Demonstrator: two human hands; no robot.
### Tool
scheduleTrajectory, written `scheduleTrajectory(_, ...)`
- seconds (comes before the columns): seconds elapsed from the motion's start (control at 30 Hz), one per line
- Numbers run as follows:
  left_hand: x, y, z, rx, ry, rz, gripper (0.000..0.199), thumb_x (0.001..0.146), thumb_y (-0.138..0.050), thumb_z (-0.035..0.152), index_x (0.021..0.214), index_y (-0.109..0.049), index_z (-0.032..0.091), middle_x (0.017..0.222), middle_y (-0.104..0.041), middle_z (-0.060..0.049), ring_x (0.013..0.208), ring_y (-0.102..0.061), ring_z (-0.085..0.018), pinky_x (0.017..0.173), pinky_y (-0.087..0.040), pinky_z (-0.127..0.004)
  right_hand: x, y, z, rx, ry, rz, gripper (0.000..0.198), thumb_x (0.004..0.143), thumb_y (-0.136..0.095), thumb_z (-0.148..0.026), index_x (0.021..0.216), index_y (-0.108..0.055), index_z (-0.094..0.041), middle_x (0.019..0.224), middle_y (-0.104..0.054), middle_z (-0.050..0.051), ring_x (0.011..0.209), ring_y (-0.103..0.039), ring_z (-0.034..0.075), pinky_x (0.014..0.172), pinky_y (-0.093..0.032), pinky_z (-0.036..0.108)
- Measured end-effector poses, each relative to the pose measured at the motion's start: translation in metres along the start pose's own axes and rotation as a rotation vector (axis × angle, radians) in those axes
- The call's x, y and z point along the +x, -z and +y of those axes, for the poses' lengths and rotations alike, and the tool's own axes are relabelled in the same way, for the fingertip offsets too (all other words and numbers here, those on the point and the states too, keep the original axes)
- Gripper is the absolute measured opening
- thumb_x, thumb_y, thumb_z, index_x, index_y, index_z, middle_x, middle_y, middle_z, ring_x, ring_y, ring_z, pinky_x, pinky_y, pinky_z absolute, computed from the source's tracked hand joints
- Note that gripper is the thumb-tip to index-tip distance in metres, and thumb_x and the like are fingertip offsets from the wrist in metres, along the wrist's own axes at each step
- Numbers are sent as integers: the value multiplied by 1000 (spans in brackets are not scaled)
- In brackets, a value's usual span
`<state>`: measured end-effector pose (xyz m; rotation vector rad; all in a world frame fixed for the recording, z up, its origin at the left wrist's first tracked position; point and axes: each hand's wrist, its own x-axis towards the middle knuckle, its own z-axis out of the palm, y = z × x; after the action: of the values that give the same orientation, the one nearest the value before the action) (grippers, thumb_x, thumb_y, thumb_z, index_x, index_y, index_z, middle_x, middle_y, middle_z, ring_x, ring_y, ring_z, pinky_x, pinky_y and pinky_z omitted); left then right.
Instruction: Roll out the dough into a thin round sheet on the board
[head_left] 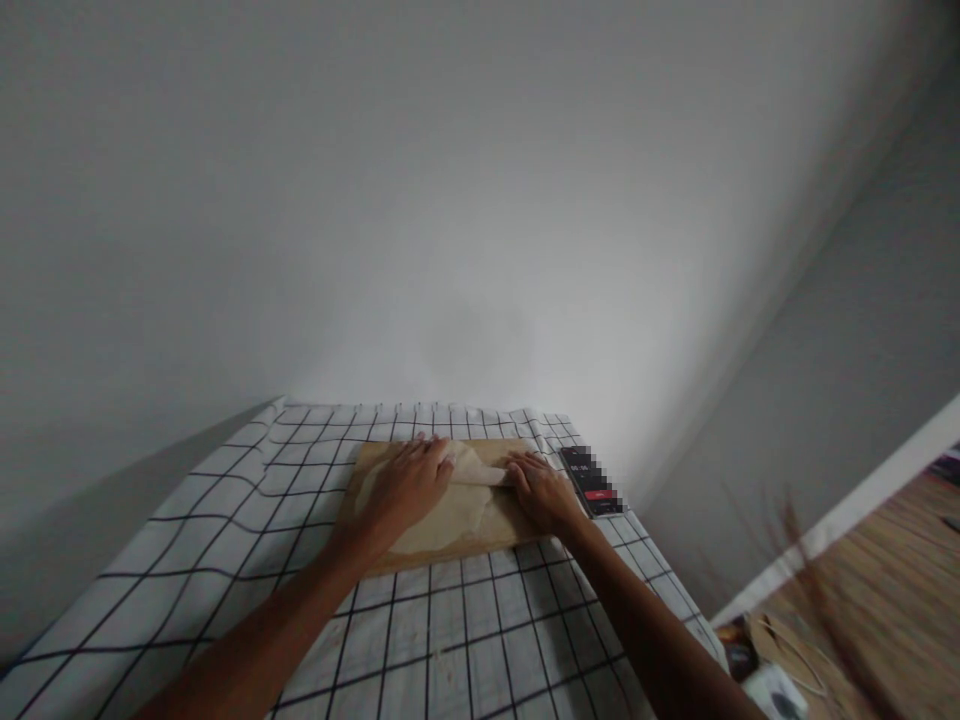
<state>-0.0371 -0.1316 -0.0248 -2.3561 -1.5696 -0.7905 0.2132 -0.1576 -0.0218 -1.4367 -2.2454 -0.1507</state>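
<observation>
Bare forearms reach to a rolling pin lying across a dough sheet on the wooden board. The left hand, fingers extended, covers its left part; the right hand covers its right end, grip unclear. A checked tablecloth lies beneath the board, a phone just right of it.

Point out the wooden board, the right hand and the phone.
Wooden board [499, 450]: head view, on bare wood near its far edge.
Right hand [546, 493]: head view, on the back of the hand.
Phone [586, 481]: head view, around the middle of its screen.
</observation>
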Motion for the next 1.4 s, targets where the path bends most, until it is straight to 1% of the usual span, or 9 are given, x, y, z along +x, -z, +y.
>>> scheduleTrajectory(0.13,-1,-1,3,6,6,11,37,99,-39,31,128,-57,17,128,-65,-14,128,-53,-28,104,-42,-42,-8,6,-5,-19,68,14,38,105,-30,-33,126,-61,-24,131,-63,4,131,-49,19,113,-37,38)
scheduleTrajectory(0.37,-3,5,2,-4,32,-4,37,99,-37,30,127,-57,15,120,-68,-14,118,-61,-26,101,-45,-42,7,8,-9,-45,-46,-17,41,105,-29,-37,121,-64,-23,131,-63,6,127,-53,20,107,-44,38)
scheduleTrajectory(0.5,-2,6,2,0,32,7,38,98,-37,27,129,-56,15,121,-68,-13,113,-63,-26,98,-47,-40,-23,10,-18,-11,-60,-7,39,104,-34,-40,133,-58,-28,134,-62,3,133,-49,20,108,-44,38)
scheduleTrajectory(0.67,1,1,3,8,56,13,41,95,-38,21,130,-57,12,121,-68,-17,119,-61,-28,100,-46,-41,-55,9,-27,45,-99,42,39,103,-37,-40,136,-55,-29,137,-60,2,132,-50,21,109,-43,38)
scheduleTrajectory(0.77,0,1,4,-21,69,7,42,95,-38,21,131,-58,13,119,-68,-17,118,-62,-29,99,-47,-42,-53,13,-28,4,-100,45,35,99,-48,-43,128,-59,-27,131,-64,3,124,-55,23,105,-44,37)
scheduleTrajectory(0.93,-2,7,4,-104,92,-25,42,94,-37,19,132,-56,17,122,-69,-11,113,-64,-24,98,-48,-38,-45,28,-31,-113,-118,8,27,95,-55,-47,107,-65,-25,107,-71,6,101,-64,25,92,-46,37)
scheduleTrajectory(1.07,-3,8,4,-103,65,-1,42,95,-36,18,131,-55,14,123,-68,-11,115,-63,-23,99,-47,-37,-53,26,-38,-39,-82,-8,31,99,-47,-43,122,-61,-27,123,-67,5,114,-61,23,96,-47,35)
scheduleTrajectory(1.17,-4,4,3,-62,24,16,41,95,-36,19,130,-56,13,124,-67,-13,118,-61,-24,102,-44,-38,-51,16,-33,-13,-47,22,37,103,-38,-39,133,-56,-28,137,-59,3,132,-49,22,108,-41,38)
scheduleTrajectory(1.4,-2,0,1,40,-22,5,39,95,-38,20,125,-60,10,124,-67,-16,124,-57,-27,109,-39,-43,-11,10,-5,-113,-91,-36,41,105,-28,-30,126,-63,-21,136,-60,8,132,-50,20,112,-39,40)
